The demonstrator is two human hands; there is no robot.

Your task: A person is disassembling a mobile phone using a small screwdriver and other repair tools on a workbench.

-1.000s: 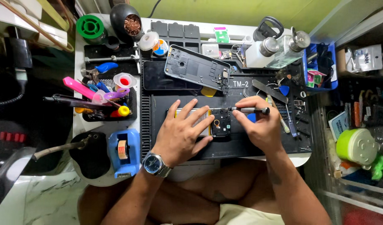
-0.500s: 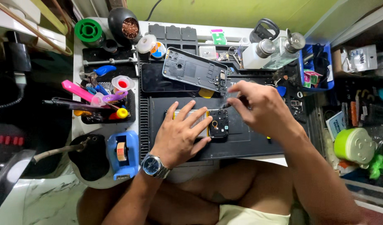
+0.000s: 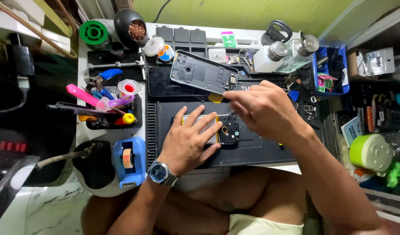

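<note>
An opened phone (image 3: 229, 129) with a yellow-edged battery lies on the black work mat (image 3: 261, 150). My left hand (image 3: 187, 143), with a wristwatch on its wrist, lies flat on the phone with fingers spread, holding it down. My right hand (image 3: 263, 111) hovers just above and right of the phone. Its fingers are pinched around a thin screwdriver that they mostly hide, and the fingertips point at the lower right corner of the grey back cover (image 3: 203, 75), which lies tilted behind the mat.
A dark screen panel (image 3: 173, 83) lies under the cover. A tray of tools (image 3: 108, 109) and a blue tape dispenser (image 3: 128, 159) stand left. Two pump bottles (image 3: 280, 56) and a blue bin (image 3: 335, 74) stand back right, and a green container (image 3: 369, 152) sits on the right.
My right hand has lifted off the phone's right end and swung up and left toward the back cover. My left hand stays on the phone.
</note>
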